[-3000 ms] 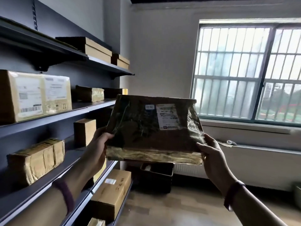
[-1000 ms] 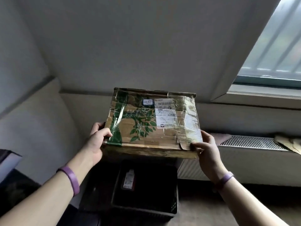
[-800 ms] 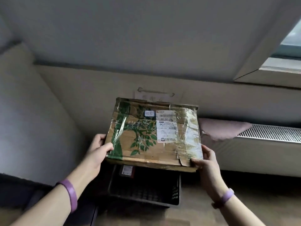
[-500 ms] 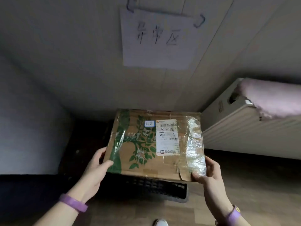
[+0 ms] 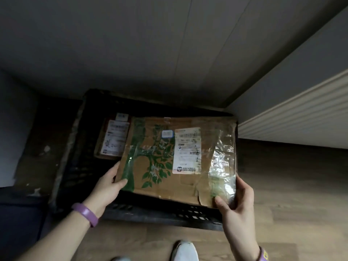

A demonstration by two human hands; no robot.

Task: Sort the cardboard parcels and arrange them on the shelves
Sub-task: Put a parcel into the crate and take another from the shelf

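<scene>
A flat cardboard parcel [image 5: 156, 166] with a green tree print, a white shipping label and shiny tape is held level over a black plastic crate [image 5: 162, 215] on the floor. My left hand [image 5: 107, 187] grips its near left corner, thumb on top. At the near right corner my right hand [image 5: 237, 204] holds it, thumb on the taped face. Inside the crate, at its back left, lies a smaller brown parcel [image 5: 113, 138] with a white label, partly hidden by the held parcel.
The crate stands in a corner against a pale wall [image 5: 169, 44]. A white radiator [image 5: 293, 121] runs along the right. Wooden floor [image 5: 291, 185] spreads to the right and in front. A white shoe [image 5: 185, 251] shows at the bottom edge. A dark surface [image 5: 17, 223] sits at the lower left.
The view has swung from the shelves and window down to the floor corner. The parcel, held in both hands throughout, has come down to just above the black crate.
</scene>
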